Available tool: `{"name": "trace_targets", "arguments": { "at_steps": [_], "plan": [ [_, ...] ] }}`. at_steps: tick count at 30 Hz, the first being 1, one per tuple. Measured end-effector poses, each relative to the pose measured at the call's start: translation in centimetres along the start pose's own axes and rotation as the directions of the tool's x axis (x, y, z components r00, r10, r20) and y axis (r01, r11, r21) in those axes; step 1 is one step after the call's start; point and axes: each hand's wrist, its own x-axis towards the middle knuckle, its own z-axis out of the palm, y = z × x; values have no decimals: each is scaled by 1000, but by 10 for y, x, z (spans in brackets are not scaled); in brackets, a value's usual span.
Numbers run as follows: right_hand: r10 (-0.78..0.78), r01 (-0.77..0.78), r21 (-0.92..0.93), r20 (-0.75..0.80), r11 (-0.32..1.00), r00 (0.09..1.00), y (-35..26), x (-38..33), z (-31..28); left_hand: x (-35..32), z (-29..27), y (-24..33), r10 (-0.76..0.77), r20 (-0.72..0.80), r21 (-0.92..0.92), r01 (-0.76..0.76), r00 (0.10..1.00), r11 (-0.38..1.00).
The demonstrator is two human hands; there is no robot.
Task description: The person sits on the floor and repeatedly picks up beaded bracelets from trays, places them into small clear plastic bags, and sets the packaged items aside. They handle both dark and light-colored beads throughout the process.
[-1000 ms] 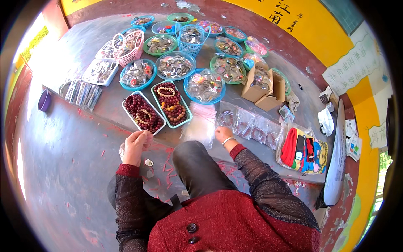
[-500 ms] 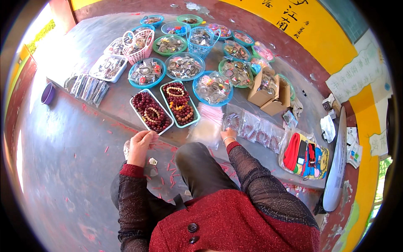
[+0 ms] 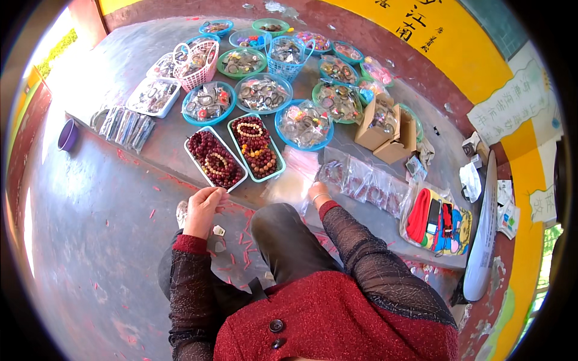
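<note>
My left hand (image 3: 203,210) is closed in a pinch just below the front edge of a white tray (image 3: 233,188) of dark red bead bracelets (image 3: 215,160). Whatever its fingertips hold is too small to make out. A second, light green tray (image 3: 272,176) beside it carries dark red, amber and pale bead bracelets (image 3: 256,142). My right hand (image 3: 318,192), wearing a bangle, has its fingers curled at the right edge of a pile of clear plastic bags (image 3: 288,185). Pink plastic bags (image 3: 301,161) lie just beyond. To its right are bagged bracelets (image 3: 361,180) in a row.
Behind the trays stand several basins (image 3: 263,108) and baskets (image 3: 200,73) of small bagged goods. Cardboard boxes (image 3: 397,150) and bagged colourful knitwear (image 3: 435,224) are to the right. Flat packets (image 3: 127,129) and a purple bowl (image 3: 68,135) sit left, near the step's edge.
My right hand has shifted slightly left and down, from beside the bagged bracelets to the clear bags' edge. The clear bags have slid a little left. My left hand stays in place.
</note>
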Motion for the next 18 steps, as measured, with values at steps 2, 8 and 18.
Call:
{"name": "trace_targets", "arguments": {
  "at_steps": [2, 8, 18],
  "plan": [
    [36, -33, 30, -86, 999, 996, 3, -3, -7, 0, 1, 0, 4, 0, -2, -4, 1000, 1000],
    [20, -14, 85, -80, 996, 997, 9, -19, -16, 0, 2, 0, 25, -3, 11, -25, 1000, 1000],
    [49, -46, -112, 27, 993, 998, 19, 18, 15, 0, 3, 2, 12, -1, 8, -12, 1000, 1000]
  ]
}}
